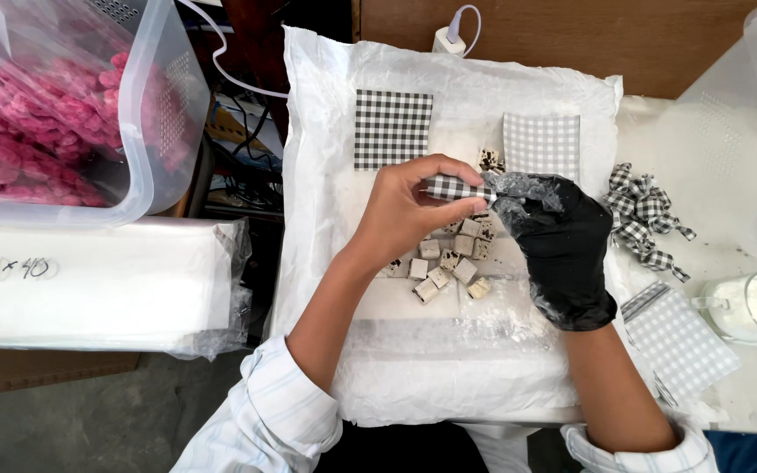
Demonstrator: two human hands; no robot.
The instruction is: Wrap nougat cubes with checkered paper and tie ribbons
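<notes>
- The bare left hand (405, 210) pinches a small black-and-white checked fabric piece (454, 187).
- The black-gloved right hand (562, 245) grips its other end, above the white plastic-covered cushion (326, 131).
- Small beige cubes (449, 263) lie just below the hands.
- Finished checked bows (646, 215) rest on the table (720, 175).

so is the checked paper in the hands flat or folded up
Folded up. The black-and-white checked paper is wrapped into a small parcel pinched between the left hand and the gloved right hand, unlike the flat checked square behind.
</notes>
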